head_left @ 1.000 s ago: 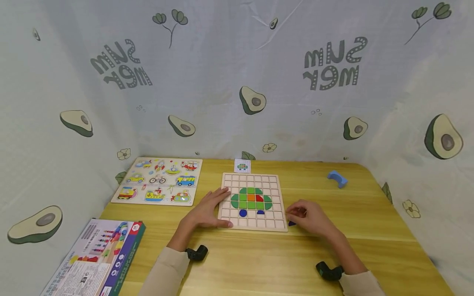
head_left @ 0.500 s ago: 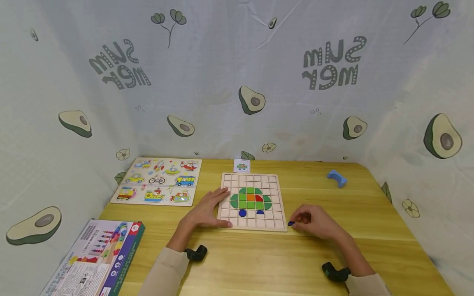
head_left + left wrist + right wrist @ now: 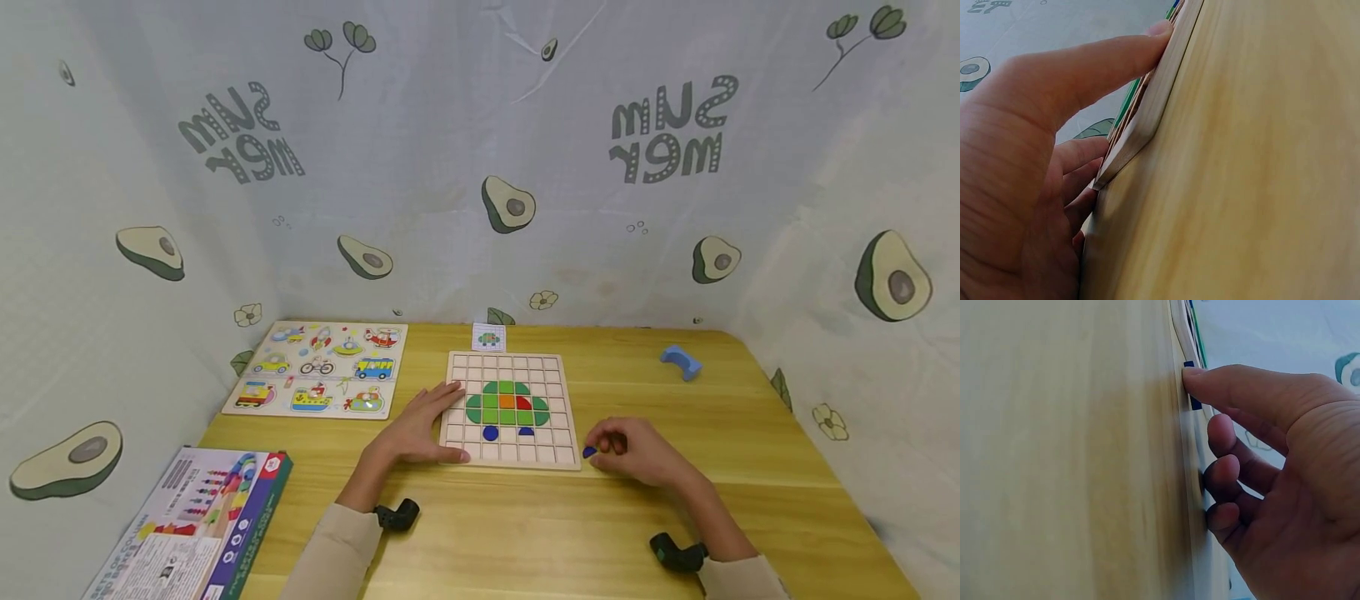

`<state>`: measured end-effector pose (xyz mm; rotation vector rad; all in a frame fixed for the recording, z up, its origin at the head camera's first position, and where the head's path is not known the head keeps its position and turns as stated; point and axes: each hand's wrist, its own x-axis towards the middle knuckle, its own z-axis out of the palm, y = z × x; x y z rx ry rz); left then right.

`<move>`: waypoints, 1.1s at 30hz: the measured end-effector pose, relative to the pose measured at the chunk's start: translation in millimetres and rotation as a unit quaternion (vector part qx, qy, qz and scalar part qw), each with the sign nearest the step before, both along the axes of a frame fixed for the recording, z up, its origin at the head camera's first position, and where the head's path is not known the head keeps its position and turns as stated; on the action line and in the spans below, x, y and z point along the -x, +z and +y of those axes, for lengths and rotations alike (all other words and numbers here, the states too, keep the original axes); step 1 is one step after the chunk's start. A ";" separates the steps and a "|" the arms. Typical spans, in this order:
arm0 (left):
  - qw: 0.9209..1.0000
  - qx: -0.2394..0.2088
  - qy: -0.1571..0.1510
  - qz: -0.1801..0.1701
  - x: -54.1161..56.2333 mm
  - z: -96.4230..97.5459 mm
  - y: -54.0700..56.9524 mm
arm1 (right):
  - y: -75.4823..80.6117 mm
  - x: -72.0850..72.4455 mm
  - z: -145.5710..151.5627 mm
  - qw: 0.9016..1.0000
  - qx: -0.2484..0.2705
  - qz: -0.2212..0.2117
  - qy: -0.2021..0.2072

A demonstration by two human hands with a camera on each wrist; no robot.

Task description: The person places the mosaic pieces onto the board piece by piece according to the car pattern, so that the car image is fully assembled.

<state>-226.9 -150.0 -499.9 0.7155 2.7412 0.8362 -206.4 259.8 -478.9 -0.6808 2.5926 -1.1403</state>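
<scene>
A square wooden grid board lies mid-table, bearing a car-like picture of green, orange and red pieces. Below these sit a blue round shape and a blue half-round piece. My left hand rests at the board's left side, fingers spread along its edge and thumb on its near left corner, as the left wrist view also shows. Just off the board's near right corner, my right hand pinches another blue half-round piece low over the table. In the right wrist view its thumb covers the piece's middle.
A small picture card lies behind the board. At the back left is a vehicle puzzle board, and a printed box stands nearer on the left. A blue arch-shaped block lies at the back right. Patterned cloth surrounds the table.
My right hand has drawn slightly away from the board, and the blue half-round piece at its fingertips has come into fuller view. The left hand has stayed in place.
</scene>
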 end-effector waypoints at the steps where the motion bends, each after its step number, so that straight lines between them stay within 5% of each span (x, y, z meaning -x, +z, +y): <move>1: 1.000 0.000 0.000 0.001 0.0 -0.1 -0.3 | 0.1 0.0 -0.4 1.000 0.000 0.000 0.000; 14: 1.000 0.005 -0.001 -0.001 -0.4 0.0 0.7 | 5.7 -0.4 -5.7 0.997 -0.056 0.014 -0.044; 33: 1.000 0.001 -0.009 0.008 0.3 -0.9 0.0 | -2.1 2.2 -9.0 0.998 -0.035 0.037 -0.048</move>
